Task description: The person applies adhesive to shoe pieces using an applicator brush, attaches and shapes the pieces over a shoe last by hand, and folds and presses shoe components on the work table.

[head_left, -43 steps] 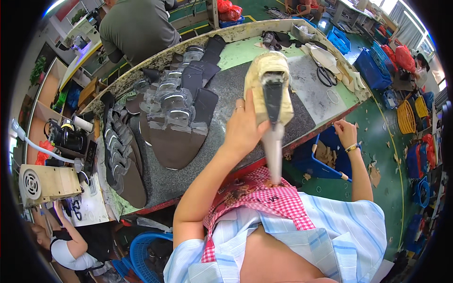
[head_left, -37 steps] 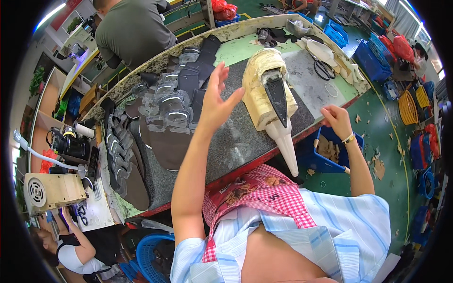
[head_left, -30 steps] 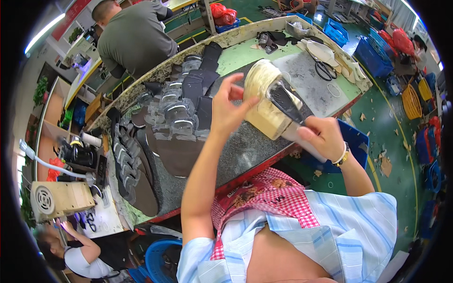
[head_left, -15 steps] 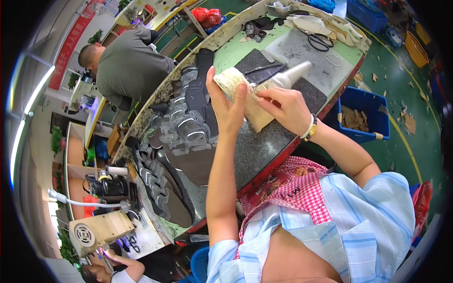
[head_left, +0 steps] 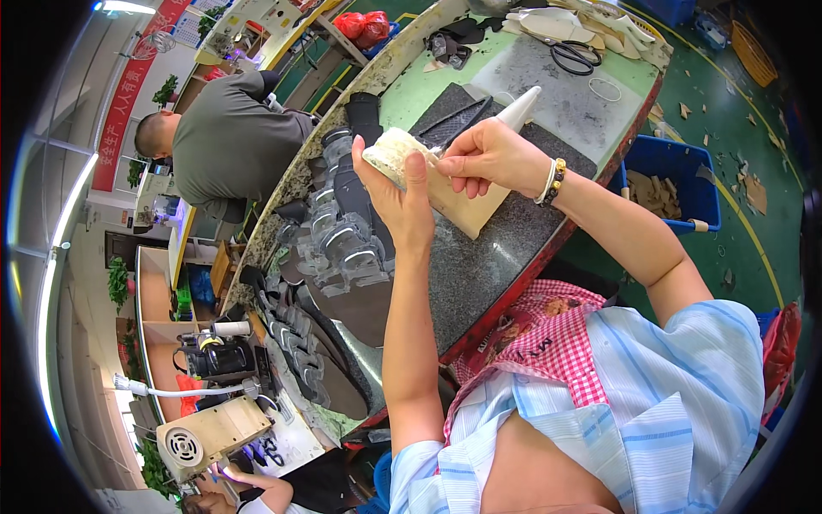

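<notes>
My left hand (head_left: 401, 204) is wrapped round a cream, rough-topped block (head_left: 394, 149), its thumb on the near side and fingers on the far side. A smooth tan sheet-like part (head_left: 467, 208) slants down from the block toward the bench; I cannot tell if they are one piece. My right hand (head_left: 490, 161) is closed in a pinch just above the tan part, and what its fingertips hold is hidden. Behind that hand a white cone-shaped nozzle (head_left: 521, 108) points away. A dark strap-like strip (head_left: 458, 120) lies beside it on a black mat (head_left: 548, 154).
Dark layered cut pieces (head_left: 338, 244) cover the bench's left part. Scissors (head_left: 575, 58) and pale scraps (head_left: 556, 26) lie at the far end. A blue bin (head_left: 676, 184) with tan scraps stands right of the bench. One person (head_left: 244, 137) bends over another table; another sits lower left.
My right hand has moved left and closed more tightly in front of the nozzle, covering its wider base. My left hand keeps its hold on the block. The whole view has shifted slightly.
</notes>
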The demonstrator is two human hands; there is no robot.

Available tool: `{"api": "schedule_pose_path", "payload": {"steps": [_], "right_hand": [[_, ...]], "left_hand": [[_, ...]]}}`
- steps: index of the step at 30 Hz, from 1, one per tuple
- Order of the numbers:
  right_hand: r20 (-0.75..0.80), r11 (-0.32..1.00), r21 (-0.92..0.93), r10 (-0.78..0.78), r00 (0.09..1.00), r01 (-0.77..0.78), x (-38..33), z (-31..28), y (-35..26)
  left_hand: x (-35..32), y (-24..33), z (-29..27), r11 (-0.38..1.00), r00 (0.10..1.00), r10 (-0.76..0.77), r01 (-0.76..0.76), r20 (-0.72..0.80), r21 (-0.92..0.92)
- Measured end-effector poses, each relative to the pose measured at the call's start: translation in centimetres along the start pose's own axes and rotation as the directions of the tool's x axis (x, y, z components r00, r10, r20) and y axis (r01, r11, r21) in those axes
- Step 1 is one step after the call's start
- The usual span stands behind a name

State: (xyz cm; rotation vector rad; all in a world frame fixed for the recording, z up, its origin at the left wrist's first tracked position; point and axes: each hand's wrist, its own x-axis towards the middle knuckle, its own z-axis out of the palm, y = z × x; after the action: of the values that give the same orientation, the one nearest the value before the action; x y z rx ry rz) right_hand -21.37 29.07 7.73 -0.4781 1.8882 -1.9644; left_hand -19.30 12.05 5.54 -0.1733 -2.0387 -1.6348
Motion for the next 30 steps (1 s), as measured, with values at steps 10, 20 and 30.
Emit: {"api": "schedule_pose_path", "payload": {"steps": [10, 20, 30], "right_hand": [[0.064, 0.767, -0.393, -0.528, 0.847, 0.508, 0.1, -0.4, 1.8], [0.0, 0.44, -0.692, -0.792, 0.61, 0.572, 1.3, 0.6, 2.7], [-0.154, 0.837, 0.337, -0.403, 0.902, 0.432, 0.8, -8.0, 0.8]], "left_hand": [[0.1, 0.5, -0.2, 0.995, 0.999, -0.036, 0.038, 0.028, -0.094], [1.0, -0.1, -0.1, 1.0, 1.0, -0.006, 0.006, -0.01, 0.009], [1.1, 0.9, -0.3, 0.993, 0.998, -0.061, 0.063, 0.022, -0.1]]}}
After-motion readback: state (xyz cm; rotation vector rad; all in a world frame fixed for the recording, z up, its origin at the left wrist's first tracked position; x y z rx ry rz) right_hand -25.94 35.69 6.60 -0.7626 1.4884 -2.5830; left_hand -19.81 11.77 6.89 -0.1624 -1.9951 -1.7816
